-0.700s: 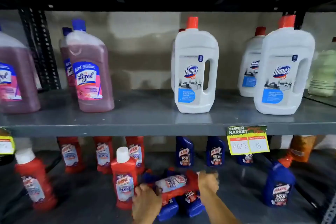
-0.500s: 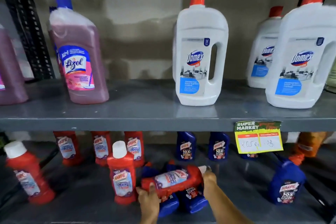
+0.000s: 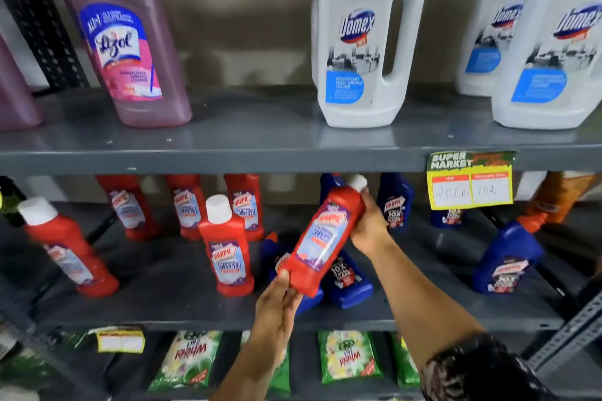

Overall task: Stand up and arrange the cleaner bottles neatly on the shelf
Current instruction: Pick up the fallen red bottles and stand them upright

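A red Harpic bottle (image 3: 325, 238) with a white cap is held tilted above the middle shelf (image 3: 182, 283), cap up and to the right. My right hand (image 3: 369, 225) grips its neck and my left hand (image 3: 277, 306) holds its base. Under it lie fallen blue Harpic bottles (image 3: 347, 277). An upright red Harpic bottle (image 3: 226, 247) stands just left of it, with more red ones behind (image 3: 187, 205) and one far left (image 3: 66, 251). Blue bottles stand at the back (image 3: 394, 202) and at the right (image 3: 505, 260).
The upper shelf (image 3: 260, 140) carries pink Lizol bottles (image 3: 123, 39) and white Domex jugs (image 3: 365, 39). A yellow price tag (image 3: 470, 184) hangs from its edge. An orange bottle (image 3: 553, 198) lies at far right. Green Wheel packets (image 3: 348, 358) fill the shelf below.
Both hands have lifted the red bottle off the fallen blue ones and swung it from lying flat to a steep tilt. The view has moved closer and lower.
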A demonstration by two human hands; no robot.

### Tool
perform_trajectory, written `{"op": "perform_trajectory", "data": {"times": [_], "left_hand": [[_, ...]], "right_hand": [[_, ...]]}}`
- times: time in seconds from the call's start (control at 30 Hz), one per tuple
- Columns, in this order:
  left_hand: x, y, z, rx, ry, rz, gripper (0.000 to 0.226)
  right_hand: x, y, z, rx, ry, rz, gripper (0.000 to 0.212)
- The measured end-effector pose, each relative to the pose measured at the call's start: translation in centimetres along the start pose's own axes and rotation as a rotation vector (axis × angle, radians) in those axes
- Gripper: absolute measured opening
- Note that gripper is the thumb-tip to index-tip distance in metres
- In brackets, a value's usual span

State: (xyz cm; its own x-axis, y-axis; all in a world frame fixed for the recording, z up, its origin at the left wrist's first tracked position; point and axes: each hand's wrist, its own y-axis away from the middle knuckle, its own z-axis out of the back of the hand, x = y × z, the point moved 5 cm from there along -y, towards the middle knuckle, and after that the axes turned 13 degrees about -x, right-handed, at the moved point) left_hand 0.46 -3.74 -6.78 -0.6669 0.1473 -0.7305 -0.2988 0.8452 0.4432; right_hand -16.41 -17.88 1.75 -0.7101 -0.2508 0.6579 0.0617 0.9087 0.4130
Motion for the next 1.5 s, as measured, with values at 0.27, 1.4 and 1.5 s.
{"op": "perform_trajectory", "data": {"times": [0.27,1.4,1.5], "left_hand": [[2.3,1.3,1.4,0.049,0.058,0.075,0.064],[-14.8,6.3,22.0,0.031,-0.422,-0.379,0.053],[-18.2,3.6,22.9,-0.037,-0.635,-0.499,0.049]], "right_hand": [[-1.2,2.6,-1.8,0.071,0.077,-0.036,0.045],[-18.7,20.0,-11.7,0.764,0.986,0.216,0.068],[-21.8,17.0,-13.4,0.610,1.008,0.291,0.059]]}}
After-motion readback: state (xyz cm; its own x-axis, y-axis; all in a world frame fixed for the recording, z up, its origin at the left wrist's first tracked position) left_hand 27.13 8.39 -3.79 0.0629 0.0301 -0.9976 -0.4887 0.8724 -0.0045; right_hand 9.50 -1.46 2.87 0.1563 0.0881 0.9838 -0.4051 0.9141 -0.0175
